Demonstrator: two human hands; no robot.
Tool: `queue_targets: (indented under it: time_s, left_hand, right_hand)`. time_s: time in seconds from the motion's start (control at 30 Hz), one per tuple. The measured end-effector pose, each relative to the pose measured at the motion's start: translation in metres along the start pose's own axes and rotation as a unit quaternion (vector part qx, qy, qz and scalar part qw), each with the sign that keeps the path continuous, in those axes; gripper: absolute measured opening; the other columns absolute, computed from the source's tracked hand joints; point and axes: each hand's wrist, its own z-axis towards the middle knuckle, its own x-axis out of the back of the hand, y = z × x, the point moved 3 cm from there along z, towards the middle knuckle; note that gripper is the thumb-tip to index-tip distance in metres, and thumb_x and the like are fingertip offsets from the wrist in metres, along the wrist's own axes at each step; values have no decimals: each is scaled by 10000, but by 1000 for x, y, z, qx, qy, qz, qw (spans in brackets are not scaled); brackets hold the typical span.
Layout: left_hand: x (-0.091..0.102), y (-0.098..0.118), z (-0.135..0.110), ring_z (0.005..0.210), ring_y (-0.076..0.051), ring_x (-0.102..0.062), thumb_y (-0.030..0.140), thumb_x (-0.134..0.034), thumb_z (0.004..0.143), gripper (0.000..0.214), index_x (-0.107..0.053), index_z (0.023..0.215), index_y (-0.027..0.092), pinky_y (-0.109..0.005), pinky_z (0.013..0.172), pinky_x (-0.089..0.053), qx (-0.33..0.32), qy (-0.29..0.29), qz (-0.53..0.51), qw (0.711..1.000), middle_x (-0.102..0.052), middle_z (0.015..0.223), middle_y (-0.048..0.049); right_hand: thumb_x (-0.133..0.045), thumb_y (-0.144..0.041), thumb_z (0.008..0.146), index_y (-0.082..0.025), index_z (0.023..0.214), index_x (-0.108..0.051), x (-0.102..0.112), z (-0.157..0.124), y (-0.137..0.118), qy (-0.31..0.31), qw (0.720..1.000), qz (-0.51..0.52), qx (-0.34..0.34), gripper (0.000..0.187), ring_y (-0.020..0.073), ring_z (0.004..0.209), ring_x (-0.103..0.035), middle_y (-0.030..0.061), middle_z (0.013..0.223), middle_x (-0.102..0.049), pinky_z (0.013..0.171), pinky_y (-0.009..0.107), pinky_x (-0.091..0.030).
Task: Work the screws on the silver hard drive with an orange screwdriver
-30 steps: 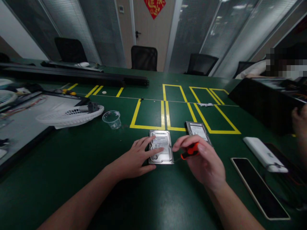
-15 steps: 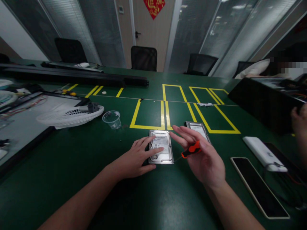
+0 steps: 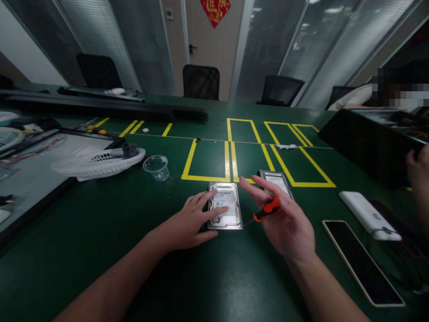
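Note:
A silver hard drive [image 3: 233, 218] with a white label lies flat on the green table in front of me. My left hand [image 3: 192, 221] rests on its left side, fingers spread, with two fingertips on the label and the thumb by the near edge. To the right of the drive, my right hand [image 3: 290, 228] holds an orange and black screwdriver [image 3: 268, 209] against the palm. Its thin shaft points left to the drive's near right corner; whether the tip sits in a screw is too small to tell. Partly behind my right hand lies a second hard drive [image 3: 276, 178].
A clear plastic cup [image 3: 157, 168] and a white fan grille [image 3: 100, 162] stand to the left. A phone [image 3: 362, 261] and a white power bank [image 3: 370, 215] with cables lie right. Yellow tape [image 3: 208, 177] marks the table. Another person's hand [image 3: 418, 170] is beside a black case [image 3: 365, 147].
The fingers of my right hand have shifted slightly around the screwdriver and look a bit more spread. My left hand and the hard drive have stayed in place.

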Motion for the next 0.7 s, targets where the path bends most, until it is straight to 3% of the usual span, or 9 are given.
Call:
queue_targets:
  time_s: [0.27,0.53,0.7]
  left_hand:
    - [0,-1,0,1706,-487,-224,374,-849,1027,865,-405,1762,473,-727,1328,-278,4,-6,7,1000,-143,1902,-93]
    - [2,2,1,1702,-488,-230,374,-841,1034,867,-391,1769,473,-734,1316,-300,13,-20,8,1000,-160,1893,-106]
    - [0,1,1,1702,-495,-221,389,-833,1040,871,-373,1771,495,-749,1312,-286,13,-21,6,1000,-135,1898,-98]
  right_hand:
    - [-577,-433,1105,-208,1318,-860,-2,-3,-1,-40,999,-13,-9,419,362,1300,-802,135,1269,-897,1162,515,-574]
    - [-557,-399,1109,-213,1075,-923,1,-1,-6,-45,997,-63,28,412,329,1121,-804,132,1263,-858,1109,500,-566]
    - [-560,-403,1110,-195,1127,-917,0,-2,-7,-51,996,-69,27,413,343,1142,-789,139,1148,-882,1091,498,-560]
